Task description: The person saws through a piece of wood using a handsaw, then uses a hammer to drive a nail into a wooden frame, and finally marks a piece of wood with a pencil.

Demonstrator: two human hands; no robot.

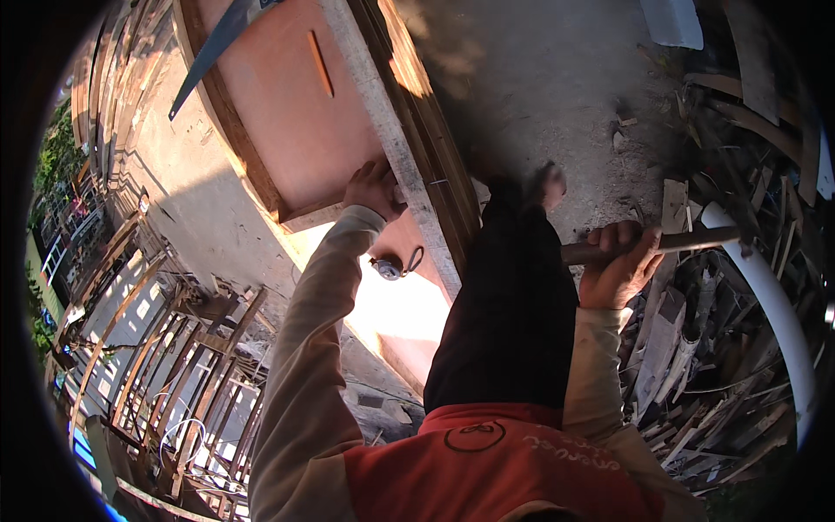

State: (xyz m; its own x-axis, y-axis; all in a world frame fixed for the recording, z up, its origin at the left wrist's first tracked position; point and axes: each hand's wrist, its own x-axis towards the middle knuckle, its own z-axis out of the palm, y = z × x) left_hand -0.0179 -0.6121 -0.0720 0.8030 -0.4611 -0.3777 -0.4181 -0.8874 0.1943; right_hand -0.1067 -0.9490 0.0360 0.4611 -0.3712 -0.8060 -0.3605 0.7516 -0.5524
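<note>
Left hand: the left hand [372, 190] rests on the reddish plywood panel [296, 104], fingers bent and pressed together, their tips against the pale timber rail [396, 139] that runs along the panel's edge. It grips nothing that can be made out — it only presses on the wood.

Right hand: the right hand [619, 265] is closed in a fist round a wooden handle [687, 239], knuckles up, fingers wrapped fully over the shaft. The handle sticks out on both sides of the fist; its head cannot be seen.

Near the left fingers: a thin wooden sliver [320, 63] lies on the panel well above them. A handsaw blade [213, 52] slants across the panel's upper corner. Just below the wrist, a small round metal tape measure [389, 268] with a loop sits on the sunlit part of the board.

Between the hands: the person's dark trouser leg [509, 322] stretches forward, the foot [546, 184] set on the ground just beside the rail.

Near the right fingers: a curved white pipe [774, 304] bends past the handle's far end, over a heap of scrap wood offcuts [696, 383].

Surface: grey concrete ground [539, 78], partly in shadow.

Surroundings: open air — stacked curved wooden frames [174, 365] lie below and left of the left arm.
</note>
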